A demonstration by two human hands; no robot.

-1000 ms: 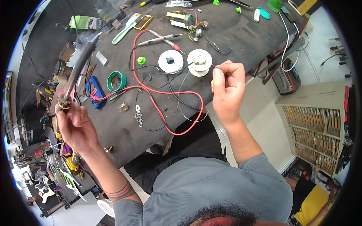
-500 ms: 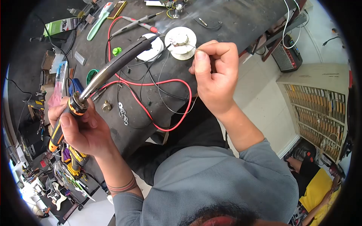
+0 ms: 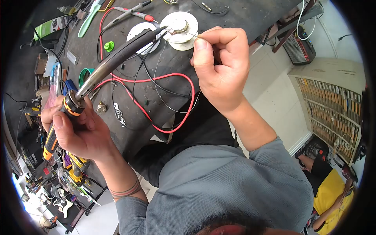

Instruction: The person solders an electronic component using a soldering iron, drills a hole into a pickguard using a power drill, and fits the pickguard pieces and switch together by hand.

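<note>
My left hand (image 3: 76, 131) is closed around the yellow-and-black handle of a soldering iron (image 3: 113, 60). Its dark tip reaches the small metal part on a round white piece (image 3: 188, 29) at the top of the bench. In a pinch of thumb and forefinger, my right hand (image 3: 221, 62) holds a thin solder wire (image 3: 191, 34) whose far end runs to the same spot. Beside it lies a second white disc (image 3: 135, 33), partly covered by the iron. Dark thin leads trail down from the white pieces.
A red cable (image 3: 192, 88) loops over the dark bench (image 3: 243, 17) near two test probes (image 3: 131, 15). A green knob (image 3: 109, 46), a metal potentiometer (image 3: 101, 107) and several washers (image 3: 119, 114) lie about. A seated person in yellow (image 3: 333, 192) is at lower right.
The view has shifted, so the bench items sit further left and higher. The smoke near the iron's tip has thinned. Both hands keep their grips, with the tip and wire at the white piece.
</note>
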